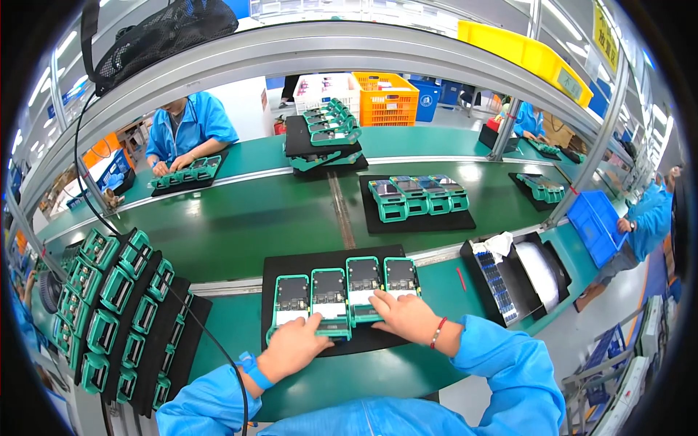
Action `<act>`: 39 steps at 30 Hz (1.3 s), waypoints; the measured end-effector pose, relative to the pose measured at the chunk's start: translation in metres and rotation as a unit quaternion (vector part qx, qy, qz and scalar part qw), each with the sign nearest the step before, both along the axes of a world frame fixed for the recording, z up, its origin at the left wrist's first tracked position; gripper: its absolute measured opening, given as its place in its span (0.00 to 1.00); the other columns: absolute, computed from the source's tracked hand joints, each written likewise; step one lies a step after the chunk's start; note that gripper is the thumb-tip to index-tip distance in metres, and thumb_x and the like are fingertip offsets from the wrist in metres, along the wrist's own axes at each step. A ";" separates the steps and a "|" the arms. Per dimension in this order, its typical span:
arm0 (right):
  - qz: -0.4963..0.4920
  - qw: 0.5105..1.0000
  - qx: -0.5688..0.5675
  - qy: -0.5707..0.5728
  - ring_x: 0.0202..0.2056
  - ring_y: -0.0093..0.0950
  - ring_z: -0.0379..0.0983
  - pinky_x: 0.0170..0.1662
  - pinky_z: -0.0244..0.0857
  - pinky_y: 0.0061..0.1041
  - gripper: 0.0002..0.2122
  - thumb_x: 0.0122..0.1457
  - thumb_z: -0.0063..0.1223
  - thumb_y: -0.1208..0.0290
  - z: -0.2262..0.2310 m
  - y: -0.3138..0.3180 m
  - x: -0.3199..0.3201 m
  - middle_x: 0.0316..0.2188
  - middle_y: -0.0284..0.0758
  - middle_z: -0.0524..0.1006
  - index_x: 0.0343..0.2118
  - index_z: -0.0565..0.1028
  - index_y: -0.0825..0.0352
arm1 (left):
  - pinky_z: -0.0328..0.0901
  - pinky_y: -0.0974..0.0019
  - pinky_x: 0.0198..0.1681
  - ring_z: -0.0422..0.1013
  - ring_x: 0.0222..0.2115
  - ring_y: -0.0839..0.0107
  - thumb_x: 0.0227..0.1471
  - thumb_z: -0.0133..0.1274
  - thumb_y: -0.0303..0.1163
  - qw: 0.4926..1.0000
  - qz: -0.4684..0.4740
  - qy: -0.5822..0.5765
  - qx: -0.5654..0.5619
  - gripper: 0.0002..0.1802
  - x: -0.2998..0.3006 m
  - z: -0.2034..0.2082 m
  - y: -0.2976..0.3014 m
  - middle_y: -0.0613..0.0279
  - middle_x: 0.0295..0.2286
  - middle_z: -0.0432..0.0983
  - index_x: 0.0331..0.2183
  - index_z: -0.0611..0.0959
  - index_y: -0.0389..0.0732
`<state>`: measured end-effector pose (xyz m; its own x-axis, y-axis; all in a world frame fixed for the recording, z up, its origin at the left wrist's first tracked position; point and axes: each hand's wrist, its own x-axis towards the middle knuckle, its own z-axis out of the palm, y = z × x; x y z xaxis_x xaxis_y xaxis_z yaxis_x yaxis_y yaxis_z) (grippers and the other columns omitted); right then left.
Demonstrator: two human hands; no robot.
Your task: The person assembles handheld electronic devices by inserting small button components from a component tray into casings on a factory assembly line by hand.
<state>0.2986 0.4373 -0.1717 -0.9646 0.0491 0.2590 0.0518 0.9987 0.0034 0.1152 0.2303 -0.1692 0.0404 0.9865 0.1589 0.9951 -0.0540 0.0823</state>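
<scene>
Four green-framed electronic device housings stand in a row on a black foam mat (273, 270) in front of me, each with a dark upper panel and a white section. My left hand (297, 349) lies over the near ends of the leftmost housing (292, 289) and the second housing (329, 282), thumb and forefinger apart. Over the near part of the third housing (363, 272) and the rightmost housing (400, 273), my right hand (408, 317) rests with fingers stretched out and thumb apart. Its forefinger touches a white section. Some fingertips of both hands are hidden.
Black mats with several similar housings (104, 330) lean in a stack at left. More housings (418, 196) lie on the belt ahead. At right are a black box (502, 283) and a red stick (461, 279). A co-worker (190, 134) sits opposite. A cable hangs across my left arm.
</scene>
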 end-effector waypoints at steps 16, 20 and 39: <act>-0.111 0.168 -0.870 0.451 0.54 0.32 0.63 0.55 0.62 0.37 0.24 0.63 0.42 0.52 -0.062 -0.024 -0.044 0.52 0.34 0.66 0.55 0.60 0.62 | 0.66 0.59 0.47 0.69 0.43 0.67 0.60 0.43 0.46 0.260 0.202 -0.855 0.400 0.20 -0.010 -0.051 0.057 0.64 0.44 0.71 0.48 0.70 0.44; -0.103 0.354 -0.889 0.271 0.54 0.31 0.63 0.56 0.60 0.35 0.23 0.62 0.46 0.55 -0.061 -0.048 -0.003 0.51 0.35 0.68 0.53 0.65 0.68 | 0.63 0.64 0.48 0.69 0.42 0.70 0.60 0.44 0.43 0.355 0.164 -0.886 0.248 0.19 0.016 -0.050 -0.009 0.65 0.42 0.72 0.47 0.72 0.41; -0.070 0.954 -0.214 0.196 0.47 0.42 0.68 0.53 0.57 0.39 0.23 0.41 0.68 0.62 0.034 -0.051 -0.001 0.39 0.40 0.75 0.40 0.75 0.66 | 0.62 0.65 0.43 0.68 0.38 0.63 0.48 0.55 0.27 0.784 0.259 -0.505 0.251 0.07 0.019 0.000 -0.045 0.57 0.34 0.75 0.26 0.81 0.33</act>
<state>0.2972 0.3866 -0.1379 -0.7740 0.3525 0.5260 0.0986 0.8877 -0.4497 0.1346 0.1858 -0.1694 -0.7414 0.6321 0.2254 0.3351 0.0576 0.9404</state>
